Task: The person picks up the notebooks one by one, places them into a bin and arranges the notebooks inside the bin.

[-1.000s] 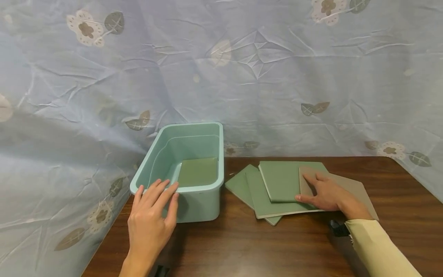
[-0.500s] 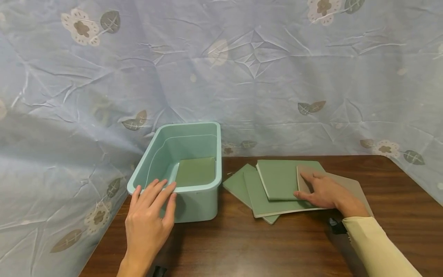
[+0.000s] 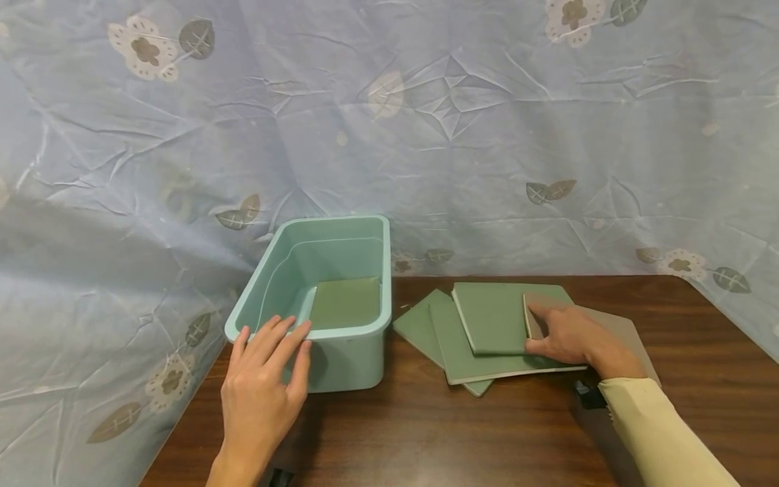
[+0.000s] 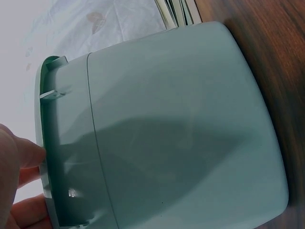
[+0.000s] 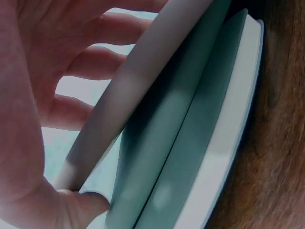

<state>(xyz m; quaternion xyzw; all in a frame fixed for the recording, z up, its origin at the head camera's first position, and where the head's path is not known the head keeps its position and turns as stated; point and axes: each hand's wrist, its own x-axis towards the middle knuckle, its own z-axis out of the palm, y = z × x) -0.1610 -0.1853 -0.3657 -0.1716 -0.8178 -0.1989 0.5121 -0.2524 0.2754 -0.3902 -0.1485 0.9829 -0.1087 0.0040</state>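
Note:
My left hand [image 3: 262, 392] rests its fairly straight fingers on the near rim of a pale green plastic bin [image 3: 348, 365]. In the left wrist view, fingertips [image 4: 31, 155] touch that rim from outside. One green notebook [image 3: 345, 303] lies flat on the bin's floor. At right, my right hand [image 3: 566, 335] pinches a beige notebook [image 3: 617, 331], thumb at its near left corner and fingers over the top. The left edge of the beige notebook is slightly raised above a green notebook [image 3: 489, 318]. The right wrist view shows the thumb [image 5: 90, 205] at the beige spine [image 5: 128, 90].
Two more green notebooks lie fanned below, a middle one [image 3: 481, 370] and a lowest one [image 3: 420, 326] angled to the left. All sit on a brown wooden table [image 3: 426, 433]. A floral cloth [image 3: 450, 169] hangs behind and along the left.
My right thumb has moved under the beige notebook's near corner, and its left edge has tilted up a little. My left hand and the bin stay put.

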